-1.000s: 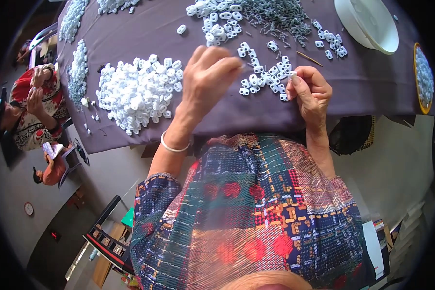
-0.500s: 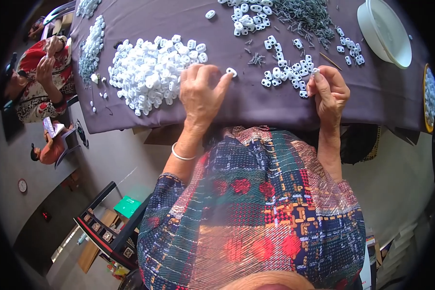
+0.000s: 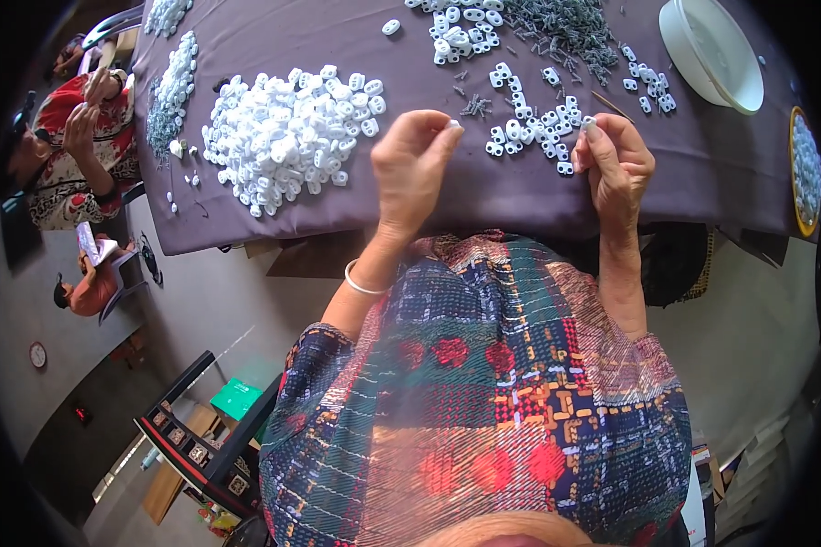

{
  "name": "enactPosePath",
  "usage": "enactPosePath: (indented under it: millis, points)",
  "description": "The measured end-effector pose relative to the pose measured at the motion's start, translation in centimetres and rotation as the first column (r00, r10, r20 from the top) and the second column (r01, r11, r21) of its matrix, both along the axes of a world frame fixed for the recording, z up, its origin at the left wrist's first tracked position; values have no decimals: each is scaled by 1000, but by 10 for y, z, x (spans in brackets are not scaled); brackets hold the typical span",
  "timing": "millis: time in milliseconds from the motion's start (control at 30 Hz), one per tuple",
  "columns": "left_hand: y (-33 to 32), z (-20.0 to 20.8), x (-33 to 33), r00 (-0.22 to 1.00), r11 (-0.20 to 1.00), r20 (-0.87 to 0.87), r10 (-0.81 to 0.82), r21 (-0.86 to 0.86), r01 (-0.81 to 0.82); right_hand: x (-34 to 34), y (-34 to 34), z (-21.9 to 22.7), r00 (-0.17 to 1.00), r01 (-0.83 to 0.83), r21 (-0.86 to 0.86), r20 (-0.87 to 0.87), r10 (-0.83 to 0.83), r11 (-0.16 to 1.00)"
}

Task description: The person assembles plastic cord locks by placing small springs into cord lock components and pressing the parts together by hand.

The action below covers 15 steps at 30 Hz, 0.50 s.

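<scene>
**Hands pinching small white parts over a purple desk**

Desk comes first, covered in a dark purple cloth and filling the top of the view. On it, to the left, lies a big heap of white plastic pieces, small blocky bits piled loosely. A white bowl sits at the far right, and a pile of thin grey metal pins lies near the top edge. Between the hands, a loose scatter of white pieces is spread flat on the cloth.

Left hand is raised just above the desk edge, fingers curled in, with thumb and forefinger pressed together on one small white piece at the fingertips. A bracelet circles that wrist.

Right hand is likewise closed to a pinch, its fingertips gripping another tiny white piece just beside the scatter.
</scene>
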<state>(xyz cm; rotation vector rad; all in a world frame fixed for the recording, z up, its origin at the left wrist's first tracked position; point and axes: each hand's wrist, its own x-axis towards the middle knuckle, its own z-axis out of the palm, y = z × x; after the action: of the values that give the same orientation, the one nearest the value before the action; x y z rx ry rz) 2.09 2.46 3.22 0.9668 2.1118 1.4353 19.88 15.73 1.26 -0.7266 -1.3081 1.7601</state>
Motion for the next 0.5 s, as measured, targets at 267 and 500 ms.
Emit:
enactPosePath:
  millis: [267, 500]
  points:
    - [-24, 8, -8, 397, 990, 917, -40, 91, -111, -29, -31, 51, 956, -225, -59, 178, 232, 973]
    - [-30, 10, -3, 313, 988, 946, -90, 125, -95, -48, -42, 49, 894, -316, -136, 289, 342, 939]
